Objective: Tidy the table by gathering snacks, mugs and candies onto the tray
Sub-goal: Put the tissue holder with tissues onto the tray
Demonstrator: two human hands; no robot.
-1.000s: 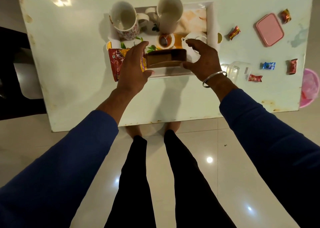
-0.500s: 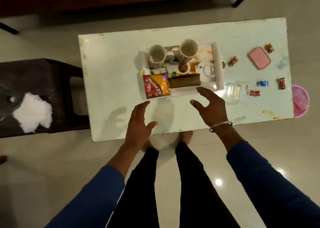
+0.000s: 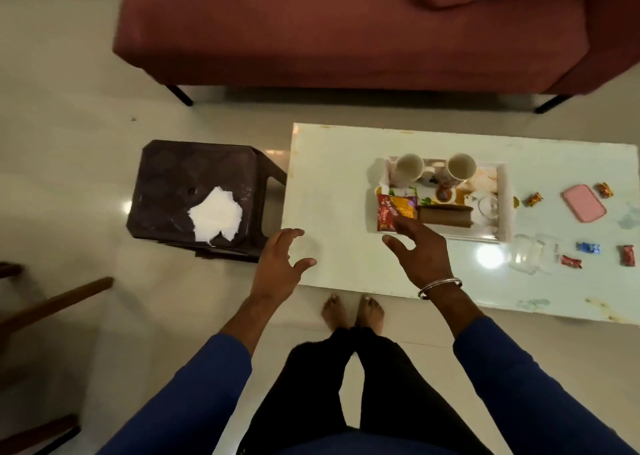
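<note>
A white tray (image 3: 506, 205) stands on the white table (image 3: 329, 184). It carries two mugs (image 3: 409, 169) (image 3: 460, 166), a red and yellow snack packet (image 3: 393, 212), a brown box (image 3: 445, 216) and a small white teapot (image 3: 486, 205). Several wrapped candies lie on the table to the right of the tray: one orange (image 3: 532, 199), one by the pink lid (image 3: 603, 190), one blue (image 3: 588, 247) and two red (image 3: 570, 261) (image 3: 627, 255). My left hand (image 3: 278, 264) hovers with spread fingers over the table's left front corner. My right hand (image 3: 420, 252) hangs with spread fingers just in front of the tray, holding nothing.
A pink lid (image 3: 583, 207) and a clear plastic container (image 3: 531, 252) lie right of the tray. A dark stool (image 3: 194, 184) with white tissue (image 3: 215, 217) stands left of the table. A red sofa (image 3: 346, 29) is behind it, wooden furniture at the left edge.
Both hands let go of the brown box on the tray and drew back toward me, fingers spread. The view pulled away and swung left, showing the stool and sofa.
</note>
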